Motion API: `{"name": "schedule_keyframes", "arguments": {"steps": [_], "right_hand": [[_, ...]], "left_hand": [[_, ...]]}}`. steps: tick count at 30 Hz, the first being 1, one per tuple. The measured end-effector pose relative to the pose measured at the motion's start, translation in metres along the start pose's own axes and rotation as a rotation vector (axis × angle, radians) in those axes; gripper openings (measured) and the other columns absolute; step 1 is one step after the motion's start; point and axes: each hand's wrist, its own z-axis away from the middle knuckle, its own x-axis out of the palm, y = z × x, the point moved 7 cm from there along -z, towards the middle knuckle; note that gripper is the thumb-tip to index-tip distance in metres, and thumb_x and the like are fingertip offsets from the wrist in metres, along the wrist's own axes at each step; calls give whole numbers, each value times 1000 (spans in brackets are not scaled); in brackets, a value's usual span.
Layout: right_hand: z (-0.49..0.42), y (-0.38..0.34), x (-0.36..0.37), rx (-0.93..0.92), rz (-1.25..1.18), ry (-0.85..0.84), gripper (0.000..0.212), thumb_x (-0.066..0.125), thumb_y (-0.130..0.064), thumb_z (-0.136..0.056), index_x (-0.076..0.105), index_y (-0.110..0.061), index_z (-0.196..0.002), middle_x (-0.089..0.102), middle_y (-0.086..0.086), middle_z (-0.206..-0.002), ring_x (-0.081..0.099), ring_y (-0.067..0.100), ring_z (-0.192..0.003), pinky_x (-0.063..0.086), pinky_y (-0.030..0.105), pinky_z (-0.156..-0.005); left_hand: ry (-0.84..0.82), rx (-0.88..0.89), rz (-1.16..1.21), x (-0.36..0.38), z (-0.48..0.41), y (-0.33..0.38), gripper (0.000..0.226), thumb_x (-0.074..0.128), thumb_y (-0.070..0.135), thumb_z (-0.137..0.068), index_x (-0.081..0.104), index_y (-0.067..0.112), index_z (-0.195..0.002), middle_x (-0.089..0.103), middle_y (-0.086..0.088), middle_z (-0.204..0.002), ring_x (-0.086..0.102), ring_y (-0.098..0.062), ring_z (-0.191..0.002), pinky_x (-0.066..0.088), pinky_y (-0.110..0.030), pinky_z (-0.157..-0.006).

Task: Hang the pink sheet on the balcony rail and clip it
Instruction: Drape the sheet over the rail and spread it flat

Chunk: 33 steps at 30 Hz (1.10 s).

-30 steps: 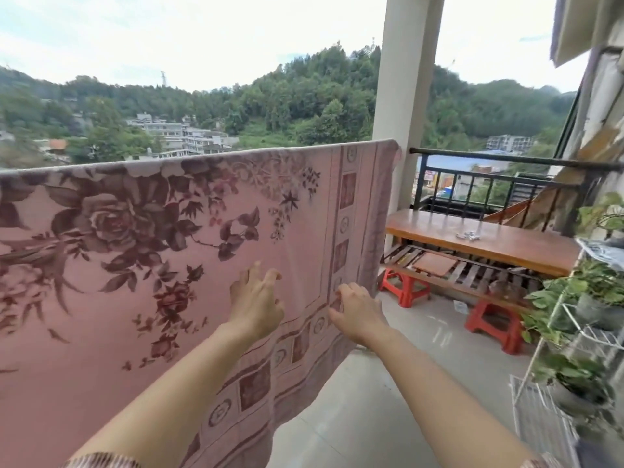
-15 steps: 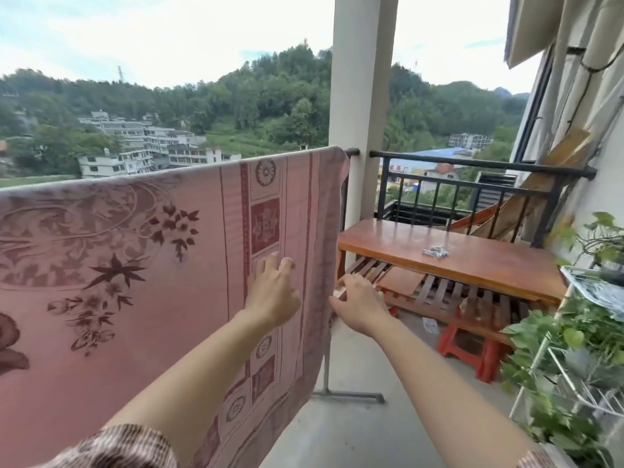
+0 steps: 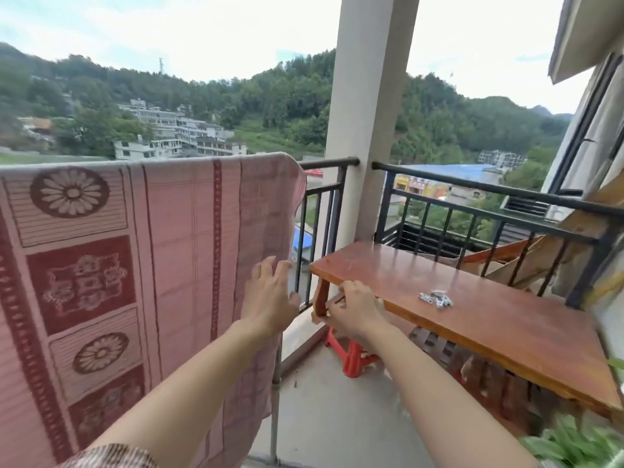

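Note:
The pink sheet (image 3: 175, 251) with dark red flower and border patterns hangs draped over a bar on the left, its right edge falling free in front of the black balcony rail (image 3: 329, 162). My left hand (image 3: 270, 295) is open with fingers spread, just at the sheet's right edge. My right hand (image 3: 354, 307) hovers with fingers curled in front of the left end of the wooden bench, holding nothing that I can see. A small pile of metal clips (image 3: 436, 297) lies on the bench top, to the right of my right hand.
A long red-brown wooden bench (image 3: 506, 319) rests on red plastic stools (image 3: 351, 358) along the rail. A thick concrete pillar (image 3: 364, 113) stands behind it. Boards lean at the far right, and green plant leaves (image 3: 580, 444) show at the lower right.
The view has swung right along the sheet to its right edge. Both hands moved right with it, off the sheet's face, and the right hand now reaches in front of the bench.

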Motion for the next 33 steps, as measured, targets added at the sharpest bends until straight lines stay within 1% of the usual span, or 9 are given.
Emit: {"name": "schedule_keyframes", "arguments": {"steps": [2,5,10,16,21,24,27,31,33], "right_hand": [[-32,10,3,-33,-22,-12,43,51,-41,-87,49,-18,-123,50,2,-126,44,24,-119,37,47,-98],[-81,18,7,-111,-37,0,39,49,-39,-89,50,-17,-121,51,1,-121,46,24,-116,39,44,-95],[-170,16,21,-243,-154,-30,44,50,-39,-91,49,-17,-130,51,2,-130,48,22,-121,39,44,-100],[-278,-5,16,-439,-340,-65,42,54,-31,-94,51,-10,-129,54,6,-129,51,20,-118,41,35,-101],[-344,-21,35,-585,-474,-111,36,58,-31,-92,58,-11,-121,60,3,-117,57,15,-102,46,28,-88],[-371,-34,56,-635,-609,-271,35,66,-31,-87,62,-13,-117,63,0,-108,60,14,-95,48,25,-79],[-389,-49,82,-630,-810,-619,34,72,-19,-81,65,-15,-114,66,4,-108,63,13,-95,48,22,-70],[-396,-70,114,-735,-809,-940,40,72,-9,-77,63,-22,-114,66,2,-115,63,16,-104,50,30,-83],[-393,-77,123,-790,-781,-1033,42,72,-12,-77,63,-19,-118,67,1,-117,63,14,-107,50,34,-91]], "left_hand": [[101,-53,-22,8,-27,3,49,53,24,-87,40,16,-134,28,-13,-149,23,-31,-135,31,-41,-106],[222,-110,-5,24,-64,5,45,55,21,-84,45,14,-128,31,-15,-145,24,-31,-133,26,-41,-110],[358,-104,6,53,-119,-2,45,56,21,-84,43,18,-126,32,-8,-143,25,-26,-131,27,-44,-109],[547,-153,-44,72,-174,-14,48,58,21,-82,43,20,-127,33,-6,-141,24,-23,-133,20,-41,-110],[626,-175,-148,86,-207,-14,57,65,19,-76,43,15,-128,35,-10,-138,30,-24,-128,29,-43,-108],[691,-245,-202,91,-213,-19,63,68,21,-75,39,14,-131,38,-11,-139,31,-23,-129,25,-36,-108],[772,-351,-261,100,-211,-25,75,71,24,-72,30,15,-135,33,-7,-136,30,-24,-129,27,-39,-110],[832,-542,-326,122,-206,-28,86,73,27,-71,21,20,-139,28,-3,-135,29,-25,-127,37,-48,-105],[853,-641,-339,132,-203,-29,89,74,29,-72,17,23,-140,30,-10,-138,32,-28,-128,36,-38,-103]]}}
